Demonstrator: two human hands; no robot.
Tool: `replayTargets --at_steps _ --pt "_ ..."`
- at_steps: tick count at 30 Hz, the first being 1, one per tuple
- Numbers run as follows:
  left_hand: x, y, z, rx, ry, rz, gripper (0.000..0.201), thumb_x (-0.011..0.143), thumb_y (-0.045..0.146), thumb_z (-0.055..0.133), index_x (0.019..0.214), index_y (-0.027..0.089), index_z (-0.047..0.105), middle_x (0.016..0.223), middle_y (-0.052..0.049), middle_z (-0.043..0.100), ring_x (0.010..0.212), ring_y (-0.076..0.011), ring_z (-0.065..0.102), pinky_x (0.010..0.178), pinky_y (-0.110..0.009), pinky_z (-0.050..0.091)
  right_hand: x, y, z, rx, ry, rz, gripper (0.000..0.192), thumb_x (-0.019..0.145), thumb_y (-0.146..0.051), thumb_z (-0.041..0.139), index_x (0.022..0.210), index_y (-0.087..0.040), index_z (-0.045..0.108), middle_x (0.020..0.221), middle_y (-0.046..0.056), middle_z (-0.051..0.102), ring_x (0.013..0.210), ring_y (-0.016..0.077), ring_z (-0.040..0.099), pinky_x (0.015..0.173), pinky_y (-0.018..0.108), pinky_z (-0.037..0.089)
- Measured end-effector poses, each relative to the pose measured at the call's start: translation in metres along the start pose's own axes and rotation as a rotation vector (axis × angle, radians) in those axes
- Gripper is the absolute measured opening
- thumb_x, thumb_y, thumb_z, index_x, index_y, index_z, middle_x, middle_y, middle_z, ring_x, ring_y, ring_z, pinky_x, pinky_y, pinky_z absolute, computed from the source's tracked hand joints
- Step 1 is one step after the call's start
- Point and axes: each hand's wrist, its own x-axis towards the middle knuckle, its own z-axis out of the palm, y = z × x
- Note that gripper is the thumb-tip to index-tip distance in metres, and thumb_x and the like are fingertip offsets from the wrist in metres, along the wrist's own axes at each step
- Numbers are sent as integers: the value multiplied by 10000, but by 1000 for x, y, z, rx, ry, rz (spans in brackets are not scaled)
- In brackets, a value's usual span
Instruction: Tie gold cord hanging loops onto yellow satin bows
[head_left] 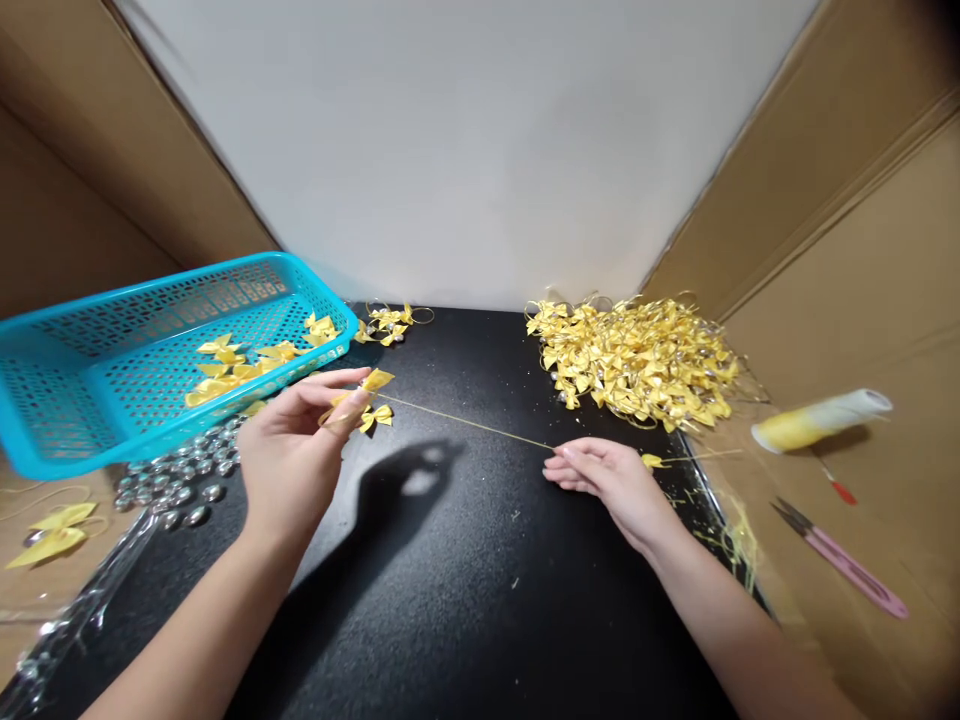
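Beside one basket [135, 286], the left hand [289, 450] is pinching one bow [377, 380], the right hand [609, 480] one taut cord [472, 423] slanting rightward.

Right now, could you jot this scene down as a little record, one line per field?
Left hand: pinching a yellow bow
Right hand: pinching the cord
Cord: stretched straight between the hands
Basket: blue, at left, yellow bows inside
Beads: silvery, loose beside the basket
Heap: many yellow bows, back right
Far right: roll, pink-handled scissors
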Motion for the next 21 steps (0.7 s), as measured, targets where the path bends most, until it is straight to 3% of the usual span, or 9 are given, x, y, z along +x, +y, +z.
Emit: replayTargets --at_steps 3,6,8,14,17,21 --pt "-6 10 1 83 -33 11 176 696 236 787 610 199 637 811 6 748 754 -163 669 624 -258 510 3 4 -1 183 107 -59 427 527 -479 878 776 -163 735 853 85 773 828 196 738 770 300 579" --pt "-11 7 5 92 -98 -146 152 684 278 795 638 189 680 565 25 664 517 -104 565 512 -217 446 8 6 -5 315 220 -190 403 521 -391 903 807 -173 721 855 59 767 821 176 730 788 300 585" --pt "-13 -1 9 2 -159 -284 168 672 288 800 624 180 680 482 39 595 483 -88 534 511 -198 438 10 4 -9 380 262 -282 378 559 -355 893 828 -185 690 840 35 757 799 151 721 779 284 583" --pt "-17 -12 21 -248 -215 -651 275 555 303 870 635 142 663 658 -15 702 495 -73 577 459 -154 431 -1 -19 -21 480 257 -491 452 666 -280 844 1037 -295 585 791 -65 704 727 89 681 731 233 558" --pt "-17 -9 24 -316 -243 -730 313 504 286 898 613 138 645 651 -22 717 462 -58 566 449 -141 445 -14 -31 -27 508 80 -481 408 675 -305 849 1020 -286 633 665 -87 657 604 70 629 649 204 528" --pt "-16 -7 25 -398 -293 -751 335 478 294 917 621 120 669 639 -26 720 428 -47 552 420 -136 451 -27 -37 -33 385 -449 -476 200 690 -323 844 747 -289 655 449 -106 564 430 81 537 601 246 478"
